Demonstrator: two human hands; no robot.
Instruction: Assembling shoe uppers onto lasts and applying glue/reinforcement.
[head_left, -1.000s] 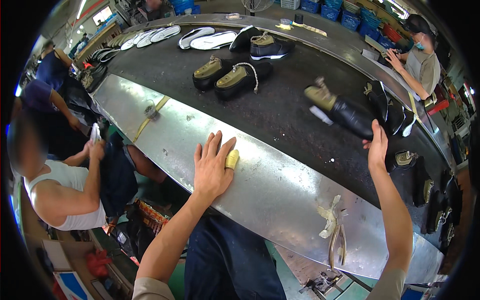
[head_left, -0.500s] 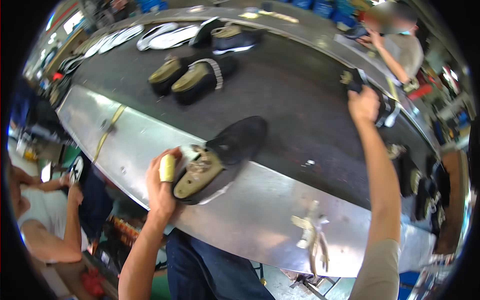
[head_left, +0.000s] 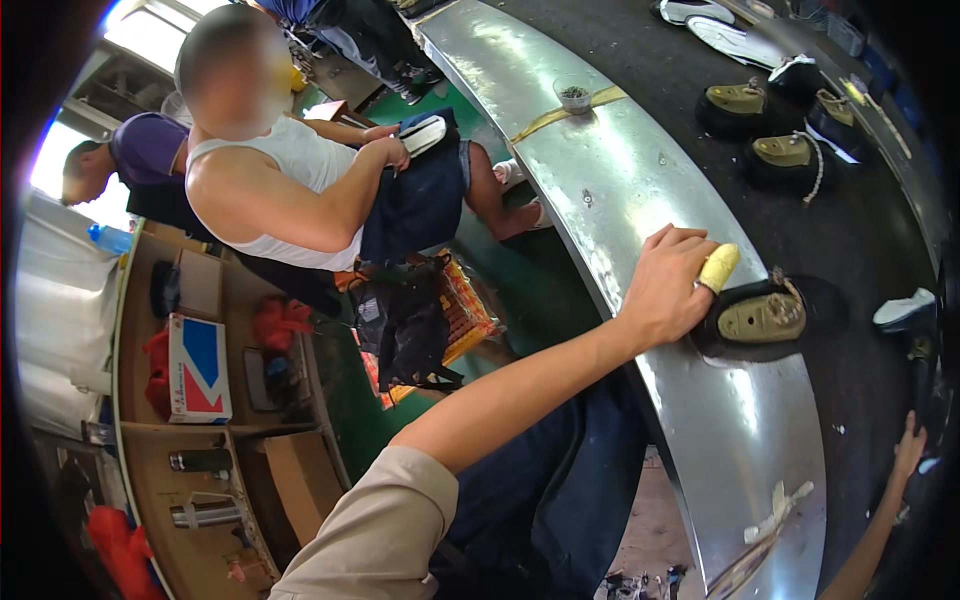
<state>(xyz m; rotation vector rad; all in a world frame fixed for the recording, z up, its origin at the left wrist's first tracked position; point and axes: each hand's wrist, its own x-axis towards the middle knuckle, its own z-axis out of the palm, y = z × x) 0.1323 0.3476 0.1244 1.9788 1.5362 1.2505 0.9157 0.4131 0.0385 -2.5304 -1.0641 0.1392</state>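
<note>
Now the shoe (head_left: pixel 755 322) lies across the inner edge of the worktop's metal strip (head_left: pixel 600 190), its other end on the black middle (head_left: pixel 865 265). The left hand (head_left: pixel 668 288) is against its near end, narrow, fingers bunched and the thumb in a yellow wrap (head_left: pixel 719 268); whether it truly grips, I cannot tell. Farther out, toward the worktop's far edge, the right hand (head_left: pixel 906 448) reaches with its fingers extended near a dark shoe with a white part (head_left: pixel 906 310) (that corner is too dim to say whether they touch).

Compared with half a second ago, the view has swung left: the right hand has slid to the picture's rim, and it no longer looks closed around anything. The near shoe has stayed with the left hand, which suggests, in my judgement, that this hand is keeping it in place while the other works farther away.

Up the worktop sit two olive-and-black shoes (head_left: pixel 735 106) (head_left: pixel 782 160); by the strip's near edge lie pliers (head_left: pixel 742 572) and tape scraps (head_left: pixel 775 512). Beyond that edge, a co-worker in a white vest (head_left: pixel 290 200) shows much more fully than before.
</note>
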